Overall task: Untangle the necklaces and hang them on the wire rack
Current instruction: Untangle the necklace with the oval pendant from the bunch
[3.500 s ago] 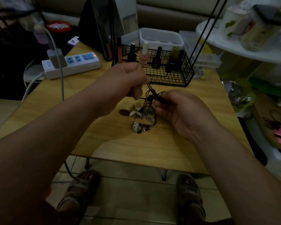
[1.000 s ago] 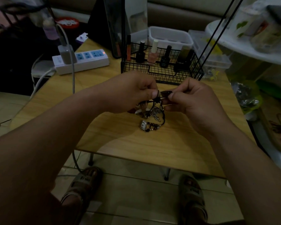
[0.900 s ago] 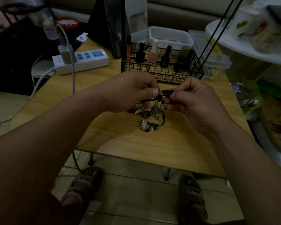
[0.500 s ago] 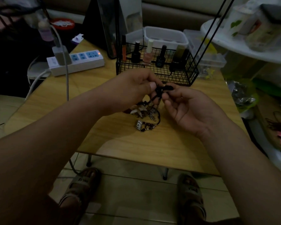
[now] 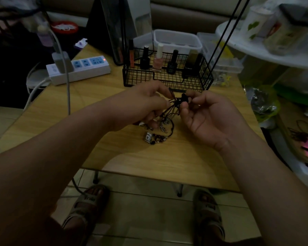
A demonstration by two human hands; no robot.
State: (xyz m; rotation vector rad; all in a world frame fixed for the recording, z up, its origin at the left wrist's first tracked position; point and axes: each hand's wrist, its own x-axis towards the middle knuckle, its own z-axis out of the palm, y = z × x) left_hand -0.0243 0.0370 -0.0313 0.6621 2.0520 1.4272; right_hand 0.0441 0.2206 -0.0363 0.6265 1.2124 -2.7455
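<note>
- The wire rack [image 5: 167,78] stands at the back of the tabletop [image 5: 149,157], nail polish bottles [image 5: 157,59] inside it.
- The power strip [image 5: 78,69] lies to its left.
- The tangled necklaces [image 5: 160,128] lie before the rack, between both hands.

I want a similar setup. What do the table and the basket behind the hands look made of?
Table: wood or wood-look laminate, matte, with pale visible grain; which one is unclear. Basket: thin metal wire, black coated, shown by its open grid.
</note>
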